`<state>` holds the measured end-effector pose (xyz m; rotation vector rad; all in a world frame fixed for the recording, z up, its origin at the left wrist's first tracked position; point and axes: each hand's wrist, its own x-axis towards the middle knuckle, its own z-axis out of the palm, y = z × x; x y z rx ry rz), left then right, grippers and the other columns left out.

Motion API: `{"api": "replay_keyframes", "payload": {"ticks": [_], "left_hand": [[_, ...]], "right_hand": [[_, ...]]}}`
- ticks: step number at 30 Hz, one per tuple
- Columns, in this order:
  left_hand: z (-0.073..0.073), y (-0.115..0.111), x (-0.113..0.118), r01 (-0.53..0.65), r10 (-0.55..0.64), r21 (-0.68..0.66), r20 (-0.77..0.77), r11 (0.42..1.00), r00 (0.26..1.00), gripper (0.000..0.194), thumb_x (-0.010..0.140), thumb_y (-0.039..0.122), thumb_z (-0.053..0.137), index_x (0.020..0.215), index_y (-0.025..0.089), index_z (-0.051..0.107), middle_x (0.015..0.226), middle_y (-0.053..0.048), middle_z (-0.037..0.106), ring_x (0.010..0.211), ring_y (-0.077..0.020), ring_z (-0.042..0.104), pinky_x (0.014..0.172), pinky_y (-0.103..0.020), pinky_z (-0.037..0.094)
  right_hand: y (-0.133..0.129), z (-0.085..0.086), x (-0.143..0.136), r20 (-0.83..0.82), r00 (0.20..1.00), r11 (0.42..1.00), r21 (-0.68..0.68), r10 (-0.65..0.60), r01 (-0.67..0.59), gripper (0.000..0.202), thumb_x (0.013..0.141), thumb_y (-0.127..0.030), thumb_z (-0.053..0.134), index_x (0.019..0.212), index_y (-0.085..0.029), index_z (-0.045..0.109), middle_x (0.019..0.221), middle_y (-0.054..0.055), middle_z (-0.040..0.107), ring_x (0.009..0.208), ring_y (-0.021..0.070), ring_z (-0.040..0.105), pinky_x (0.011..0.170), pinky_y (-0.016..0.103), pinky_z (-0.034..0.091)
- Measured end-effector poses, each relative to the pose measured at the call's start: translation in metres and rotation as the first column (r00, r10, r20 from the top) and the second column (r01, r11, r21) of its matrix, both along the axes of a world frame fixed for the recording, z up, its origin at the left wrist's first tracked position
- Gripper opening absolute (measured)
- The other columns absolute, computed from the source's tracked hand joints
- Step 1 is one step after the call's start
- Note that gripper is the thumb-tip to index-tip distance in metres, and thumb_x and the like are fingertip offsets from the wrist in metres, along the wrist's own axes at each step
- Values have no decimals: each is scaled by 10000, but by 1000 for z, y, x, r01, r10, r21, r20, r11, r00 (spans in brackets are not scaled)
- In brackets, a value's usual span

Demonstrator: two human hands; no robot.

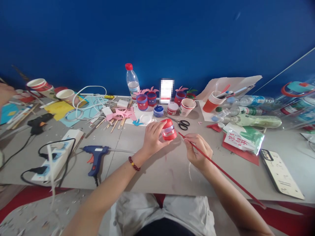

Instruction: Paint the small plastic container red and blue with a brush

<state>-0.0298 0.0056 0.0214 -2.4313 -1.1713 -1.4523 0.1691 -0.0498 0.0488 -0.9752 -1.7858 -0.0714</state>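
The low end of my long, thin red stick [222,171] is nearest to me, out past the edge of the grey counter [155,178] on my right. The stick slants up and away to the left, and its far tip points at the little cup. A cream phone case [283,175] with black marks lies to the right of it. My right grip [198,149] pinches the stick near that tip.

My left grip [154,137] is wrapped around the small round red cup with purple and clear bands [168,129], up over the middle of the counter. The cup stands nearly upright, leaning a bit. The stick's tip is just beside it; I can't tell if they touch.

A blue glue gun [95,155] lies to the left, nose pointing left. To the right is a white and green packet [243,137] with big red Chinese writing. Farther off are black-handled scissors [184,124]. At the back stands a clear plastic bottle with a red cap [133,81]; its label is too small to read.
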Motion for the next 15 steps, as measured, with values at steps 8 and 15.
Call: {"api": "replay_keyframes", "payload": {"ticks": [8,15], "left_hand": [[2,0,2,-43,42,-77,-5,996,999,712,711,356,786,1338,209,481,1147,-111,699,1039,-295,653,978,-464,474],[0,1,1,-7,8,-60,24,998,1000,693,751,380,774,1346,205,464,1197,-121,678,1120,-294,641,1021,-479,476]], "right_hand": [[-9,-2,-13,-17,991,991,-4,133,-134,202,881,-85,555,1005,-238,601,876,67,718,790,203,694,673,350,574],[-7,11,-16,-53,990,991,-11,134,-135,157,910,-118,537,978,-240,609,866,51,735,783,193,718,668,326,585]]}}
